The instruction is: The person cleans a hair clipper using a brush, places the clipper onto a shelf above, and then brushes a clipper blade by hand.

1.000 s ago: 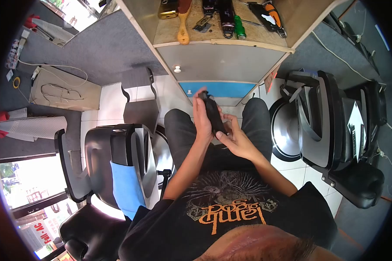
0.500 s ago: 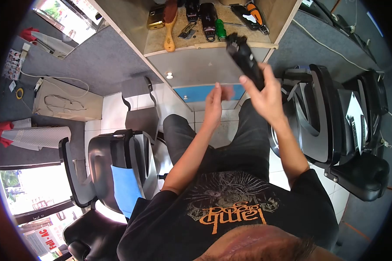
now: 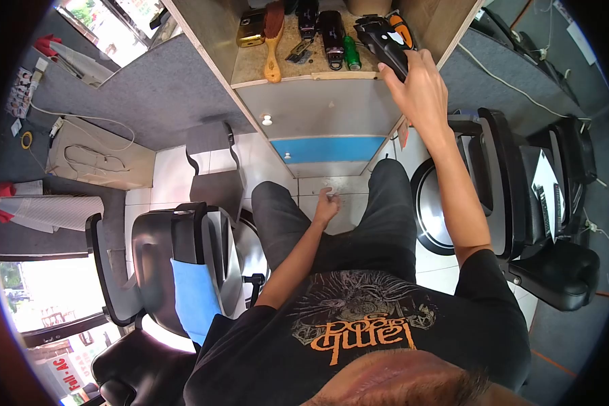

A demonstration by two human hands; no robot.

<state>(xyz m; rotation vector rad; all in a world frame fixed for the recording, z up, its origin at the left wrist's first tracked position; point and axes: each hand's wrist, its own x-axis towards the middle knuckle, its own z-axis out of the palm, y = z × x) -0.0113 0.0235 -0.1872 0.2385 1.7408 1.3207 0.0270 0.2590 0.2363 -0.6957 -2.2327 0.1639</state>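
My right hand is closed around the lower end of a black clipper at the right side of the open shelf. The clipper's head points up and left, and it partly covers an orange and black tool. Low over the floor between my knees is my left hand, its fingers curled together; whether they hold something small is too unclear to tell. On the shelf lie a wooden-handled brush, a dark clipper, a green bottle and a gold object.
Below the shelf are a grey door and a blue drawer. A black chair with a blue cloth stands at left, another black chair at right. A cardboard-coloured box is at the far left.
My right hand has carried the black clipper from between my knees up to the shelf's right side. My left hand has let go of the clipper and dropped back toward my lap, fingers now curled.
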